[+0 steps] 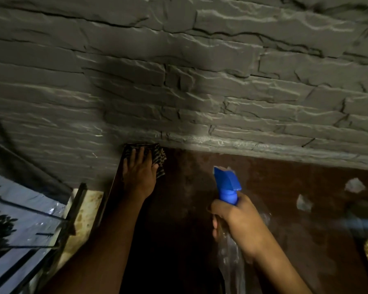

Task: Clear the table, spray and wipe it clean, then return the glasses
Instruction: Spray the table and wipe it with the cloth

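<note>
Both busy: our left hand (139, 169) presses flat on what seems a patterned cloth (162, 159) at the table (285, 187) corner. Our right hand (239, 222) grips the spray bottle (226, 183).

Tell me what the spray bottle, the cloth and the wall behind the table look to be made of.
The spray bottle: likely plastic, a matte blue trigger head over a clear glossy body that glints below the right hand.
The cloth: soft fabric, dark speckled weave, bunched under the left hand.
The wall: grey stone or stone-look cladding, matte, with rough layered ridges; which, I cannot tell.
</note>
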